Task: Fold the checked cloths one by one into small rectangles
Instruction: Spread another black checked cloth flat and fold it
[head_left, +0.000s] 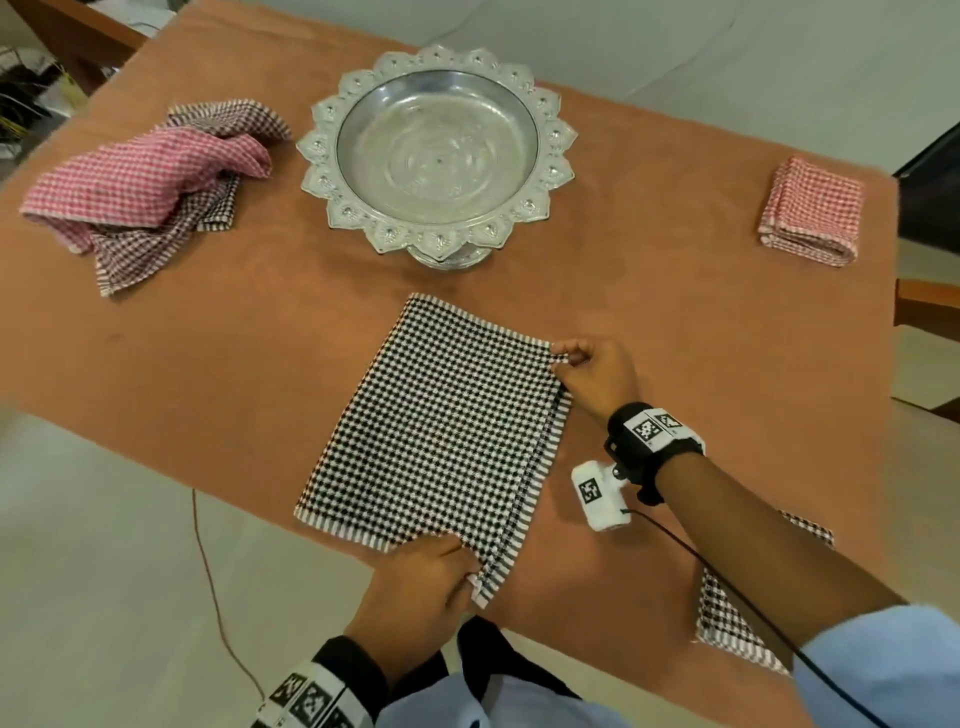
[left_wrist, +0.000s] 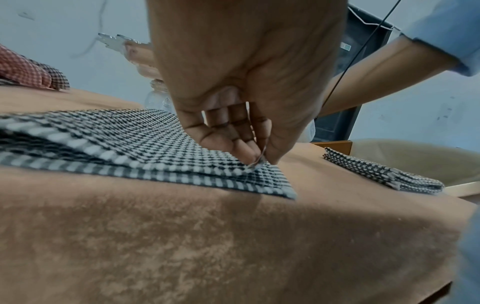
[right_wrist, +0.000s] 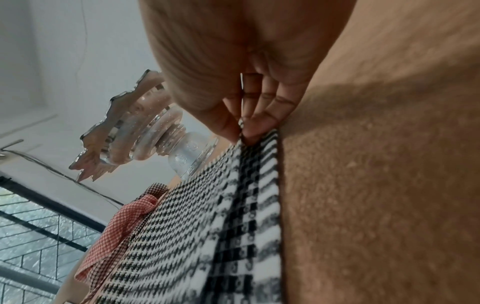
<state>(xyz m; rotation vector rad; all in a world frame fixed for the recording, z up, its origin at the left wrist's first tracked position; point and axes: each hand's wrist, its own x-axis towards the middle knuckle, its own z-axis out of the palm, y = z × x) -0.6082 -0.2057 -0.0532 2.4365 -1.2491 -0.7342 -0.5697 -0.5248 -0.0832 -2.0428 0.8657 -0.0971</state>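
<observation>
Pale wall (left_wrist: 78, 67), grey floor (head_left: 104, 597), barred window (right_wrist: 31, 226)

The black cloth (head_left: 436, 426) pinched in the fingers (left_wrist: 244, 152) is a coarse woven check with a striped border, matt and slightly nubbly, and under the fingertips the table cover (head_left: 208, 364) is a tan, suede-like fabric with a soft, mottled nap. Beyond the fingers the tray (head_left: 436, 150) is bright embossed metal, glossy and reflective, on a shiny stem. The pink cloths (head_left: 140, 192) beside it are the same matt woven check.
</observation>
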